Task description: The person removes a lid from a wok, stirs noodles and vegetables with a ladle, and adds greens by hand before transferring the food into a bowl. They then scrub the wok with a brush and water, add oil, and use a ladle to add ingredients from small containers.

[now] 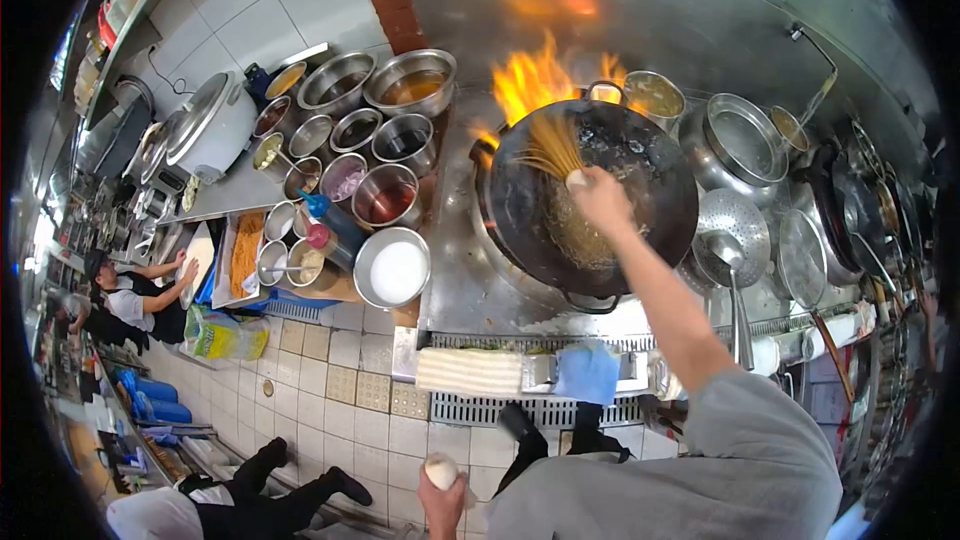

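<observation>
My right hand is closed around the white-bound handle of a bamboo wok brush. The bristles are blurred and reach into a large black wok, where some bubbly liquid lies at the bottom. Flames rise behind the wok's far left rim. Low by my body, away from the stove, my left hand is wrapped round a whitish rounded object; its kind is not clear.
Left of the stove stand several steel bowls of sauces and a bowl of white granules. At right are a perforated skimmer, a ladle and steel pots. Co-workers stand at left. A blue cloth hangs in front.
</observation>
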